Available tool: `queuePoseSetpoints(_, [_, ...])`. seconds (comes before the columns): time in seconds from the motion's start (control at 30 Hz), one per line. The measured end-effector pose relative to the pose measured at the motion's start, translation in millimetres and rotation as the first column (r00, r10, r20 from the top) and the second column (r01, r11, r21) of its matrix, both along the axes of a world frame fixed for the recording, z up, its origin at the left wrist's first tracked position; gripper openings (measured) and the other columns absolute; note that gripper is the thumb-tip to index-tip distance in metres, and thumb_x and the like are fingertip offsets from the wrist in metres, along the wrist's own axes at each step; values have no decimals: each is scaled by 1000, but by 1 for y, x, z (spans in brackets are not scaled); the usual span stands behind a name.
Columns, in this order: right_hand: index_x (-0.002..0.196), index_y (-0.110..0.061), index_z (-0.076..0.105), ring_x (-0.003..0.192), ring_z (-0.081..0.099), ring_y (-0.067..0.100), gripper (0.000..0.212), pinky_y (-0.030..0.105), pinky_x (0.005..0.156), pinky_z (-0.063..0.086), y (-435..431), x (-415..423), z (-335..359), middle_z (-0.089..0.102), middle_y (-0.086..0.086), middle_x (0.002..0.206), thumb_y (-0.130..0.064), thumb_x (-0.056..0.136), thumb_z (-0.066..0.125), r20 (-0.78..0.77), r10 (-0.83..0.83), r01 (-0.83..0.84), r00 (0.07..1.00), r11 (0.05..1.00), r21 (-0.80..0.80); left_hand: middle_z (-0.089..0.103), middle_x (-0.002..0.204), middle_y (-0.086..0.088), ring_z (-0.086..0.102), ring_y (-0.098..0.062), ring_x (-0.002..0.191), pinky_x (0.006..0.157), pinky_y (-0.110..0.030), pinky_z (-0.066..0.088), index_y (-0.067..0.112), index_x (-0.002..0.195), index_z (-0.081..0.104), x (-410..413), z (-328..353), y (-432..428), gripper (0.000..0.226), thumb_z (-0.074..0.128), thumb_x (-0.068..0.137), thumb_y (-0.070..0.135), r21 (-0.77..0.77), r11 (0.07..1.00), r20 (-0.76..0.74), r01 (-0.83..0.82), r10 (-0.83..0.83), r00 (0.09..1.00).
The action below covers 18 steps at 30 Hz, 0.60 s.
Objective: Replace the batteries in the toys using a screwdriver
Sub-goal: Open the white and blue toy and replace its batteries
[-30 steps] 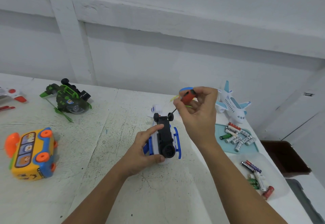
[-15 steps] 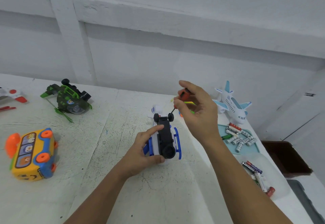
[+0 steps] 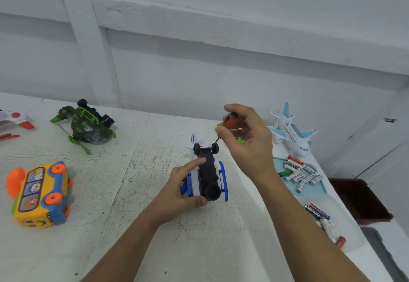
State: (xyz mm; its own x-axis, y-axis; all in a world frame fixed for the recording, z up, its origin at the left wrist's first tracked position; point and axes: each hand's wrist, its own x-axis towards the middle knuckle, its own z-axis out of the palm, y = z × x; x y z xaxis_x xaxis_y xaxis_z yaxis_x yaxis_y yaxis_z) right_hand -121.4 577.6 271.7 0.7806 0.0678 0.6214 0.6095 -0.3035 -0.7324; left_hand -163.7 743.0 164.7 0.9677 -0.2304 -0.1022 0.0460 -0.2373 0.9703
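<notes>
A white and blue toy helicopter (image 3: 208,177) lies upside down on the table, black underside and wheels facing up. My left hand (image 3: 183,191) grips its left side, thumb resting on the black base. My right hand (image 3: 245,140) holds a small screwdriver with a red handle (image 3: 231,120) above the toy's far end. The thin dark shaft slants down toward the far wheels; its tip is hidden behind the right wheel.
A green toy helicopter (image 3: 88,124) sits at the back left and a yellow toy bus (image 3: 39,195) at the left. On the right stand a white airplane (image 3: 292,132), a teal tray (image 3: 322,191) of batteries, and a clear tray (image 3: 352,222) with several batteries. A brown box (image 3: 358,199) is beyond the table edge.
My right hand's fingers have shifted around the screwdriver handle, rolling it; the handle end now faces the camera more. The left hand and toy have stayed put.
</notes>
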Motion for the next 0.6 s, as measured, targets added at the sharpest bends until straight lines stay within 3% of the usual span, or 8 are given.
queuePoseSetpoints(0.07, [108, -30, 63, 80, 61, 7, 38, 10, 73, 49, 2, 1, -1, 57, 1, 88, -5, 81, 75, 75, -47, 50, 996, 998, -43, 30, 123, 34, 40, 12, 107, 111, -34, 35, 60, 125, 36, 0, 0, -1, 86, 84, 74, 9, 4, 1000, 3, -3, 3, 1000])
queuePoseSetpoints(0.13, [105, -28, 66, 76, 59, 8, 34, 8, 70, 46, 4, 1, -2, 53, 2, 86, -10, 79, 78, 82, -65, 67, 995, 997, -32, 29, 122, 35, 39, 13, 107, 112, -35, 35, 60, 125, 36, 1, 0, -1, 86, 83, 75, 9, 9, 1000, 5, -2, 2, 1000])
queuePoseSetpoints(0.23, [108, -26, 67, 83, 60, 11, 28, 15, 74, 51, 3, -2, -3, 54, 3, 93, -13, 83, 73, 85, -30, 32, 996, 999, -19, 30, 123, 34, 39, 12, 107, 110, -32, 36, 60, 125, 35, 1, -2, 0, 86, 84, 75, 10, 12, 1000, 13, 2, -2, 1000])
queuePoseSetpoints(0.37, [122, -36, 61, 103, 67, 17, 56, 28, 84, 57, -1, -3, -3, 64, -11, 108, 7, 85, 60, -54, 93, -93, 994, 996, 1, 29, 121, 36, 40, 13, 106, 96, -17, 33, 61, 126, 35, 1, -4, 1, 87, 84, 75, 11, 11, 1000, 21, 2, -3, 1000])
queuePoseSetpoints(0.47, [114, -43, 62, 92, 67, 15, 52, 26, 79, 57, 0, -4, -4, 64, -9, 94, 1, 86, 67, -71, 48, -48, 996, 999, 5, 30, 123, 34, 41, 13, 108, 92, -12, 33, 59, 128, 36, 2, -5, 1, 87, 84, 74, 11, 1, 1000, 22, 6, -6, 1000])
queuePoseSetpoints(0.6, [101, -43, 60, 77, 62, 9, 45, 27, 70, 58, 5, -1, -4, 59, -5, 85, -9, 79, 78, -37, -44, 46, 998, 997, 54, 30, 123, 34, 41, 11, 108, 95, -16, 33, 60, 127, 36, 1, -6, 1, 86, 84, 75, 11, -1, 1000, 18, 1, -1, 1000])
